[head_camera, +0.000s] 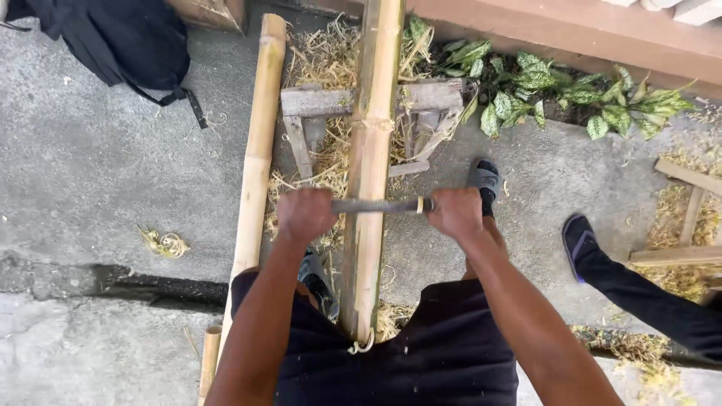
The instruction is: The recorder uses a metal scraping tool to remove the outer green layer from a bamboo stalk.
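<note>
Nearest the camera, the person's two bare forearms run forward from dark shorts (421,361), both stretched out almost straight and level with each other. The left hand (304,213) is a tight fist, knuckles up, fingers wrapped fully round one end of a drawknife (382,205); the right hand (455,213) is clenched the same way round the other end, where a pale band rings the handle. The tool's dark bar lies crosswise, flat on the upper face of a bamboo pole (368,173). This pole runs from between the person's knees away to the top of the view, greenish-tan with a knotted joint showing just beyond the blade, its near end curling a thin shaving. Further out it rests across a weathered wooden trestle (429,98), with heaps of straw-coloured shavings (323,60) beneath and around the legs. A second bamboo pole (256,158), yellower, lies just beside on the left, on grey concrete ground (90,173). The person's foot in a grey sandal (483,180) stands right of the pole. Another person's dark-clad leg and shoe (580,239) enter from the right. Spotted green leaves (541,90) line a low reddish wall, and a black backpack (113,37) sits at top left.
</note>
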